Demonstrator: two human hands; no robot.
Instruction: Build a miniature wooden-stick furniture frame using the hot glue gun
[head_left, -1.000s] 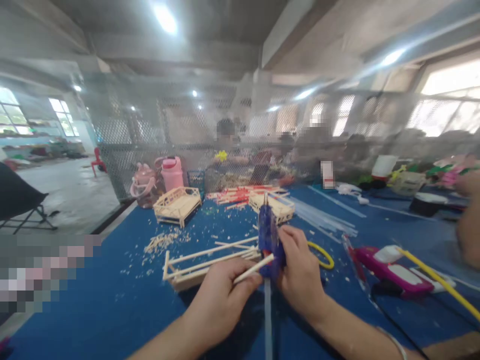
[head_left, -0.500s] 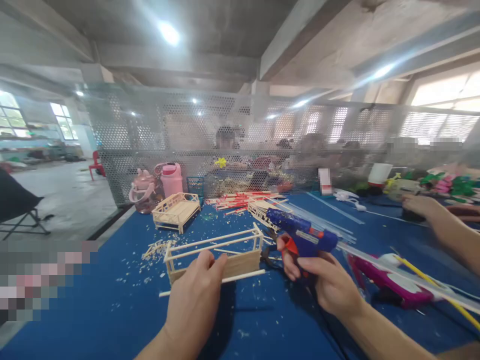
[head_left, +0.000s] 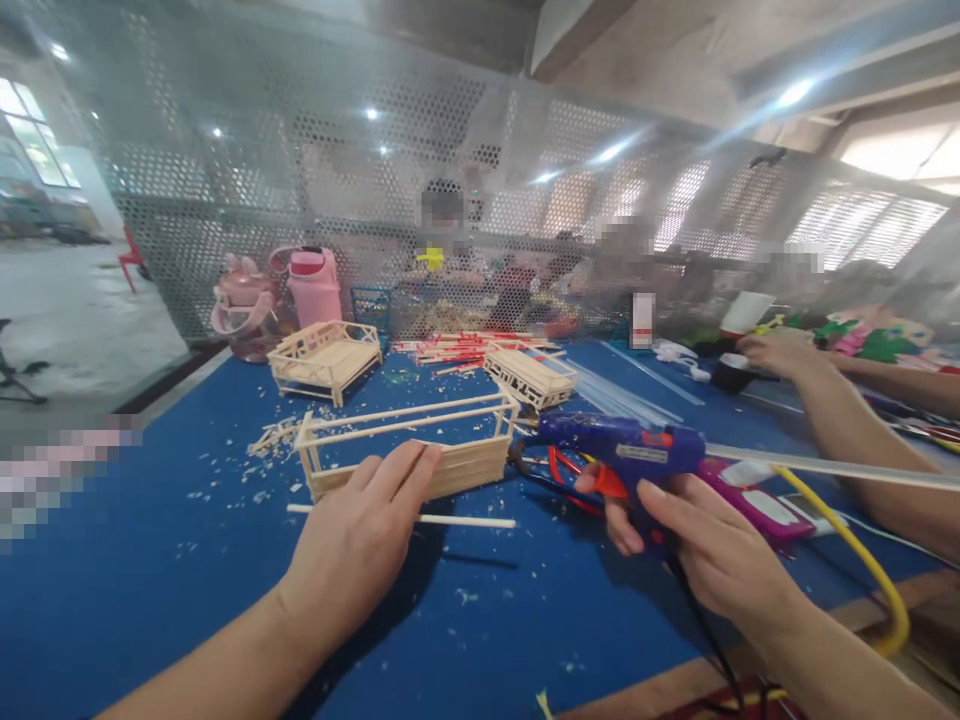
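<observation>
My left hand [head_left: 358,535] pinches a thin wooden stick [head_left: 465,521] and holds it level just in front of a small wooden frame [head_left: 409,445] that stands on the blue table [head_left: 187,560]. My right hand [head_left: 697,545] grips a blue hot-glue gun [head_left: 622,450] with a finger on its red trigger. The gun's nozzle points left, close to the frame's right end. A clear glue stick [head_left: 825,465] juts out of the gun's back to the right.
Two finished little wooden benches [head_left: 324,357] [head_left: 529,376] and a heap of red and pale sticks [head_left: 465,348] lie farther back. Pink bottles [head_left: 315,285] stand by a mesh screen. Another person's arm [head_left: 832,420] reaches in at the right. A pink tool [head_left: 757,505] and yellow cable [head_left: 862,550] lie nearby.
The camera tipped down. My left hand brought the stick along the frame's front. My right hand swung the glue gun from upright to level, nozzle toward the frame.
</observation>
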